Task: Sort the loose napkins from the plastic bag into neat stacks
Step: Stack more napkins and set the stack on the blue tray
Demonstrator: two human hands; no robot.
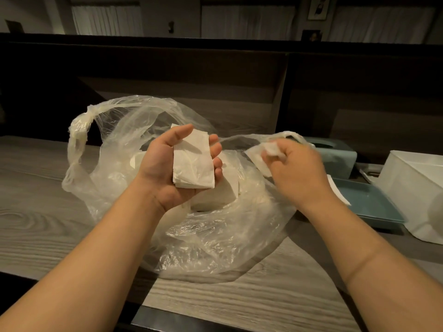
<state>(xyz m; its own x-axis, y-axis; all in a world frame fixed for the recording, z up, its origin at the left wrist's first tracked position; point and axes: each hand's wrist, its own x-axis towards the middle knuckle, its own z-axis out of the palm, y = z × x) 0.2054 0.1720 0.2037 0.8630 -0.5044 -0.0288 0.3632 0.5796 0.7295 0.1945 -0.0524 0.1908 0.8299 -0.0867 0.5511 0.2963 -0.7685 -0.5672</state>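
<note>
- the left hand [167, 164] is turned palm up over the crumpled clear plastic bag [215, 236], with a small stack of folded white paper napkins [193, 161] lying across the palm; the thumb rests against the top edge of the stack and the fingertips curl up around its right side, so the hand cradles and lightly grips it.
- the right hand [294, 168] is to the right of it, back toward the camera, fingers curled and pinching a single white napkin [260, 156] that is partly crumpled at the fingertips; it is blurred, so the exact fold cannot be told.
- the two hands are near each other but apart.
- the plastic bag lies open on the grey wood-grain table [36, 212], its knotted handle [79, 130] standing up on the left; more white napkins [215, 195] sit inside it, below the left hand.
- to the right on the table are a shallow blue-grey tray [374, 204], a blue-grey tissue box [335, 156] behind it, and a white plastic container [414, 188] at the edge of the view.
</note>
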